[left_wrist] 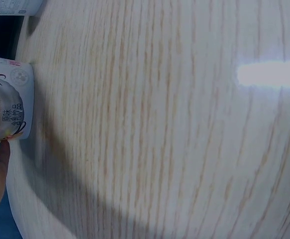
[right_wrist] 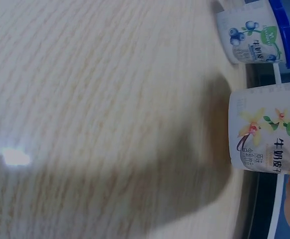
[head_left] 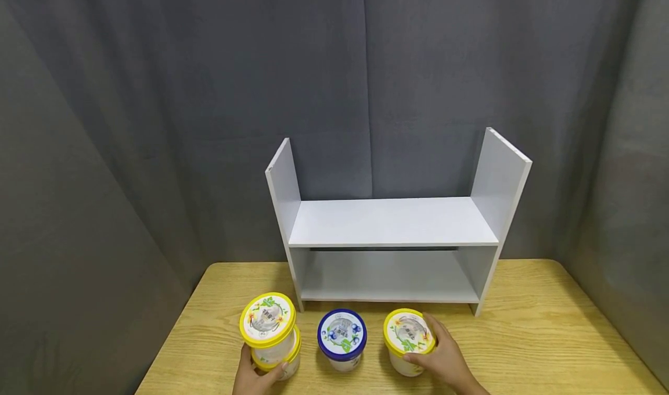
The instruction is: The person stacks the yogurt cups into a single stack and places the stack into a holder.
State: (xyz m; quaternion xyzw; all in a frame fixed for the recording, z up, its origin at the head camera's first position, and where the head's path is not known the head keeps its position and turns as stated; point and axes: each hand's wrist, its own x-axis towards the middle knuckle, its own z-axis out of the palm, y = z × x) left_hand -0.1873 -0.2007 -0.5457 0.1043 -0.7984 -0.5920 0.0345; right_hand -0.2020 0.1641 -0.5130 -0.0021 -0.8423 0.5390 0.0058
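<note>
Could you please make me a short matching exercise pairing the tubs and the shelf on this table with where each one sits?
Things:
1. blue-lidded round tub
2. stacked pair of yellow-lidded tubs
3. single yellow-lidded tub
4. white wooden two-tier shelf

Places:
a. at the back of the wooden table
b. gripped by the right hand
c. standing untouched in the middle
d. held by the left hand

Pairs: 1-c, 2-d, 3-b, 4-a

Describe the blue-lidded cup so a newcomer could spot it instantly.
Start at the white shelf unit on the wooden table. In front of it stands a row of cups; the blue-lidded cup is the middle one, between the left hand and right hand. It alone has a dark blue lid; its neighbours are yellow-lidded.
</note>
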